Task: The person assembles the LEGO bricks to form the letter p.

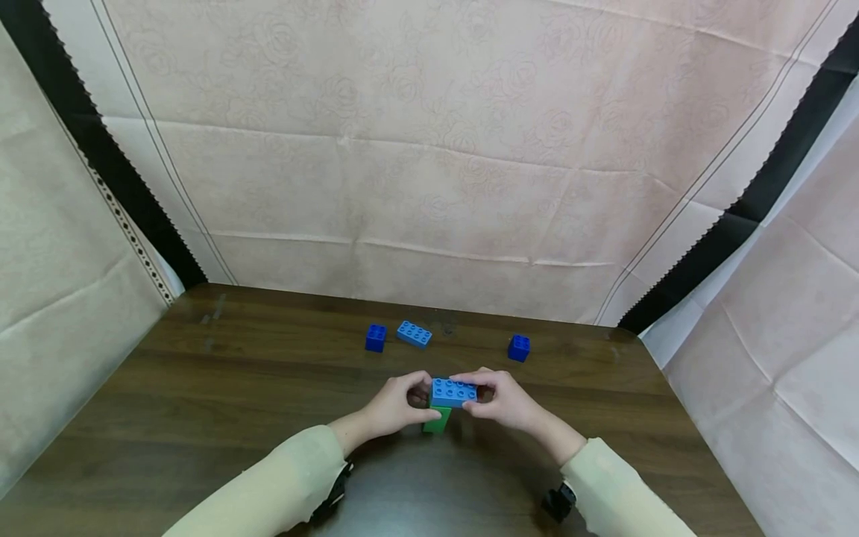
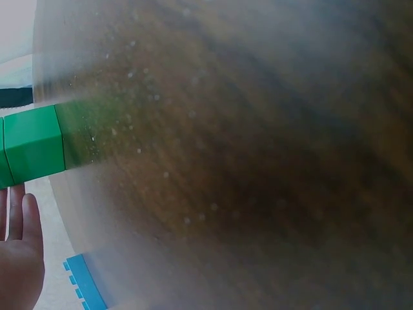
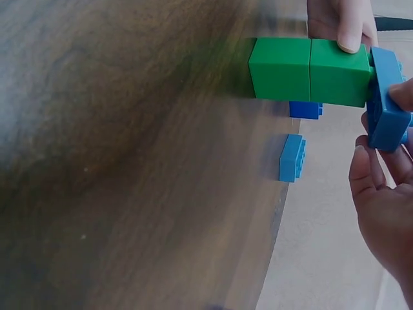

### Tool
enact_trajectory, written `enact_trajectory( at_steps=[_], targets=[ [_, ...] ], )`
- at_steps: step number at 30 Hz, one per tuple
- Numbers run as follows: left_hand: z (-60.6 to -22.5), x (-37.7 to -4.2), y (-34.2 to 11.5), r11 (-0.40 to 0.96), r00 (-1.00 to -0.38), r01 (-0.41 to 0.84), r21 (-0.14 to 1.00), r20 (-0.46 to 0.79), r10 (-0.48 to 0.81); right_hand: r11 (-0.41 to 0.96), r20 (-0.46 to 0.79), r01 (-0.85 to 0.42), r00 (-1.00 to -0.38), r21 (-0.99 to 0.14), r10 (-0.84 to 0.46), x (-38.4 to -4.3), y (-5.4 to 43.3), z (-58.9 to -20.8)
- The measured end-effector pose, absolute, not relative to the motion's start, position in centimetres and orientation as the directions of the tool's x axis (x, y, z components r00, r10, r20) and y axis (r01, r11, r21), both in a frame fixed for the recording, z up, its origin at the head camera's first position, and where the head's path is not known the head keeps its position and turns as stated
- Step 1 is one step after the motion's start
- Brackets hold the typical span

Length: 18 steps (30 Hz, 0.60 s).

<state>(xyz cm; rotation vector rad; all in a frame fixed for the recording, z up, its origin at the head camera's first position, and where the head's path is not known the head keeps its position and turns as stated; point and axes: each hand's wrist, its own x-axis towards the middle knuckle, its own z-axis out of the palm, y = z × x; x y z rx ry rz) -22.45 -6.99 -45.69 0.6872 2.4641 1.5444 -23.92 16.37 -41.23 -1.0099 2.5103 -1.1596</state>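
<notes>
Plain, pale-green left sleeve (image 1: 275, 485), with a black wrist fitting (image 1: 334, 488) beside its cuff (image 1: 332, 447). Right of the left sleeve, a matching right sleeve (image 1: 620, 492) with a second black fitting (image 1: 558, 503). Left hand (image 1: 397, 404) and right hand (image 1: 503, 401), bare.

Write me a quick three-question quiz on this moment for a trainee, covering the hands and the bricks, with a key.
1. True or false: the left hand has its thumb on the upper green block.
2. What colour is the brick that the right hand pinches: A) red, B) green, C) light blue?
3. How many loose bricks lie on the table beyond the hands?

Key: 1. True. 2. C. 3. Three.
</notes>
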Motion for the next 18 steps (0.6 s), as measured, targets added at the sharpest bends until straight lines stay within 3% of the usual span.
enact_trajectory(
  at_steps=[18],
  targets=[
    [-45.64,-22.45,-7.02,0.368,-0.887,0.283,0.886,0.095,0.451,0.493,0.168,-0.628,-0.704,-0.602,-0.691,-23.64,15.96,-41.16]
  ],
)
